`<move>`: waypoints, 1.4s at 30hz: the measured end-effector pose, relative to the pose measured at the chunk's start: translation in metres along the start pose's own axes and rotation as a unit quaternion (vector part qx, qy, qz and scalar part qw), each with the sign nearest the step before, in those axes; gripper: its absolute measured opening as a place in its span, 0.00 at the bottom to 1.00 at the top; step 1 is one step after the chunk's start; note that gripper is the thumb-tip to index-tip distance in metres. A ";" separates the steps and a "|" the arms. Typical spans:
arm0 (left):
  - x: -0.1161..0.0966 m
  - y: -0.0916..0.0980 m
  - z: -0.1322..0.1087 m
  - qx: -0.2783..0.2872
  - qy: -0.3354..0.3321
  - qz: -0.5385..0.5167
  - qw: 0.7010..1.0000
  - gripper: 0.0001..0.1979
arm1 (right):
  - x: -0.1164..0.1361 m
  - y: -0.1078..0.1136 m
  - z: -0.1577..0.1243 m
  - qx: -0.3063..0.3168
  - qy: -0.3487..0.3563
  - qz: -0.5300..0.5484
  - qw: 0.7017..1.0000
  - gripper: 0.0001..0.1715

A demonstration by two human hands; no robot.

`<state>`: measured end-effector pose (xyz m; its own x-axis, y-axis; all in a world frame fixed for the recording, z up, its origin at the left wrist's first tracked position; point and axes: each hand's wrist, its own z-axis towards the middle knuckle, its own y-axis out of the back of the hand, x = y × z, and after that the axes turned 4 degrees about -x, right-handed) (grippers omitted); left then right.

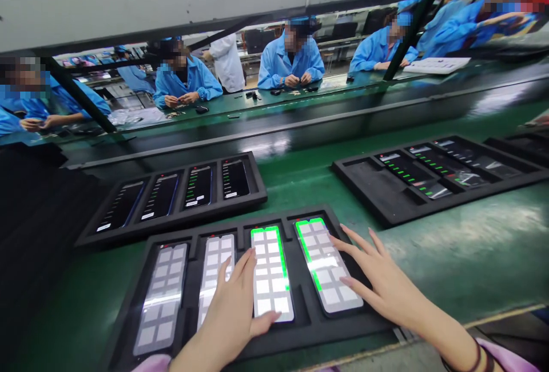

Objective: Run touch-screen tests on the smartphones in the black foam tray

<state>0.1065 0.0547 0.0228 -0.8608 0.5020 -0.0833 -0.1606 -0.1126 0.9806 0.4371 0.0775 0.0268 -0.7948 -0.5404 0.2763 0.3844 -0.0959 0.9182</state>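
Observation:
A black foam tray (pixel 309 326) lies in front of me with several lit phones in its slots, their screens showing white grid squares. My left hand (pixel 234 315) is open, fingers stretched over the second phone (pixel 214 274) and thumb on the third phone (pixel 270 274), which has a green line along its edge. My right hand (pixel 381 283) is open too, fingers spread, fingertips touching the right edge of the fourth phone (pixel 326 263), also edged in green. The first phone (pixel 162 297) lies untouched at the left.
Two more black trays (pixel 171 220) (pixel 386 212) with dark-screened phones showing green list lines lie further back on the green conveyor belt (pixel 472 246). Across the line, several people in blue coats sit working at a bench. A dark stack stands at my left.

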 end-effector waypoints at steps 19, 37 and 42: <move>-0.006 -0.010 -0.072 -0.105 -0.215 0.204 0.949 0.22 | 0.014 0.031 -0.068 -0.009 0.155 -0.061 0.986 0.41; -0.009 0.011 -0.020 0.060 -0.273 -0.069 0.958 0.25 | 0.038 0.029 -0.027 0.063 0.178 0.082 0.979 0.36; -0.020 -0.007 -0.021 0.033 -0.228 -0.075 0.970 0.32 | 0.041 0.013 -0.024 0.047 0.176 0.077 0.980 0.39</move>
<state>0.1142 0.0275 0.0138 -0.5241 0.8377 -0.1536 -0.2228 0.0392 0.9741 0.4204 0.0339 0.0435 -0.5131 -0.7990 0.3135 0.4280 0.0784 0.9004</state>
